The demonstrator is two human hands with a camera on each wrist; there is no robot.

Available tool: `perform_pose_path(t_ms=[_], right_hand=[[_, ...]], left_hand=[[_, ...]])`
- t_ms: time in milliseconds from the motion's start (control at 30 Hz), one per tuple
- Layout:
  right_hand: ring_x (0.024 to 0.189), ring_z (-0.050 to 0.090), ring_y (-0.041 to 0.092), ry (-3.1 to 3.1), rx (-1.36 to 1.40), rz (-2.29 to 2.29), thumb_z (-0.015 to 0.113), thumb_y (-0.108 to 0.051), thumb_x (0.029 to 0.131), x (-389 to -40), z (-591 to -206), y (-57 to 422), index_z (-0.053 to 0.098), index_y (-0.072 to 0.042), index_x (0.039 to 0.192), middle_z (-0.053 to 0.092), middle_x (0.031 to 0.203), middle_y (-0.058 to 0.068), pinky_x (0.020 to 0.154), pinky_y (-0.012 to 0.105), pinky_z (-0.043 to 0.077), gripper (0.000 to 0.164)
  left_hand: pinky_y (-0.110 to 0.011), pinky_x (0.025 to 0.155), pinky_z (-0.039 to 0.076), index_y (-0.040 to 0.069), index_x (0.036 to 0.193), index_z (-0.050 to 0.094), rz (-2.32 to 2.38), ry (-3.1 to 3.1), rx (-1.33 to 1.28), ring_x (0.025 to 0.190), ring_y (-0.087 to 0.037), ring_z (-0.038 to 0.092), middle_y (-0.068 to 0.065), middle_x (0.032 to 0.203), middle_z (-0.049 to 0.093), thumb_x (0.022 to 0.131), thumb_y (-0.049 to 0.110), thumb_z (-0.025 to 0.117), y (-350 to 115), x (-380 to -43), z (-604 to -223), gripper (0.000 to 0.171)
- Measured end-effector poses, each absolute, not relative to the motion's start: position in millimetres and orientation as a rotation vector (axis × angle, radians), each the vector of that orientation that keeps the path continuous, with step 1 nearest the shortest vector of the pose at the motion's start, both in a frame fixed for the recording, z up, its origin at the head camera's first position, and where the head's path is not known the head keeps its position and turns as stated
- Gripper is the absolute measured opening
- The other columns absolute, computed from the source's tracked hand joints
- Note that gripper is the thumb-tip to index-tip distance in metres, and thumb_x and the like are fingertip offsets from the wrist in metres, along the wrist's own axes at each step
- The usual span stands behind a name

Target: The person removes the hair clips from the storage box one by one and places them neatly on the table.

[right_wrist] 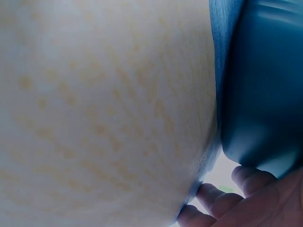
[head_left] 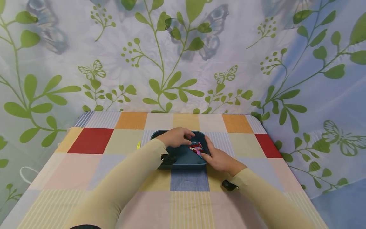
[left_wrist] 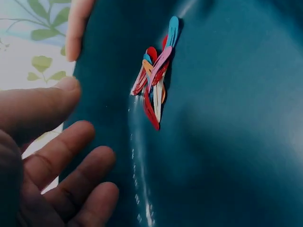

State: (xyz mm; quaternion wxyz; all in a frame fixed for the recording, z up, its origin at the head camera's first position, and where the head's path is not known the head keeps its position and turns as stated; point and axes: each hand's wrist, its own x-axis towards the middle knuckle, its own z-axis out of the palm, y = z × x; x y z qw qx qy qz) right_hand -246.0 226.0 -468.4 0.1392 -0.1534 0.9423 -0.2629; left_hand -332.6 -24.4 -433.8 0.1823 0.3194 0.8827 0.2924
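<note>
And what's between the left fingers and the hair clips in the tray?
Just bare tray floor: the left wrist view shows nothing else between the left fingers and the hair clips.

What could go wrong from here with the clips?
1. Wrong pick: the clips overlap in one pile, so the left hand might drag out several.
2. Tray shift: the right hand is at the tray's right end; a nudge could slide it.
3. Missed piece: a small yellow item lies outside the tray and may get overlooked.
</note>
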Motion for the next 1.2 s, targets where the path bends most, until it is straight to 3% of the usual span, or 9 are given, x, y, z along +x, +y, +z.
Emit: perform_pose_path(t_ms=[400, 967, 1200], right_hand=[[0.148, 0.047, 0.043, 2.700, -0.430, -0.788, 0.047, -0.044, 0.110, -245, -468, 226, -0.007, -0.010, 0.169, 0.037, 0.165, 0.028, 0.122, 0.060, 0.035, 0.087], [0.147, 0.048, 0.043, 2.694, -0.426, -0.801, 0.047, -0.043, 0.111, -245, -467, 223, -0.008, -0.012, 0.169, 0.039, 0.163, 0.029, 0.120, 0.060, 0.037, 0.086], [0.146, 0.048, 0.044, 2.680, -0.407, -0.785, 0.045, -0.043, 0.112, -245, -466, 223, -0.011, -0.014, 0.169, 0.041, 0.162, 0.029, 0.119, 0.061, 0.038, 0.086]], left_hand=[[-0.039, 0.112, 0.050, 0.020, 0.143, 0.068, 0.669, 2.471, 0.939, 0.127, -0.017, 0.065, 0.000, 0.134, 0.073, 0.103, 0.019, 0.068, -6, -347, -466, 0.040], [-0.035, 0.105, 0.052, 0.025, 0.145, 0.066, 0.538, 2.552, 1.092, 0.105, -0.012, 0.066, 0.002, 0.116, 0.075, 0.103, 0.020, 0.069, -5, -341, -475, 0.042], [-0.038, 0.114, 0.049, 0.029, 0.146, 0.065, 0.465, 2.563, 1.142, 0.128, -0.013, 0.063, 0.002, 0.142, 0.069, 0.104, 0.024, 0.068, -4, -340, -478, 0.043]])
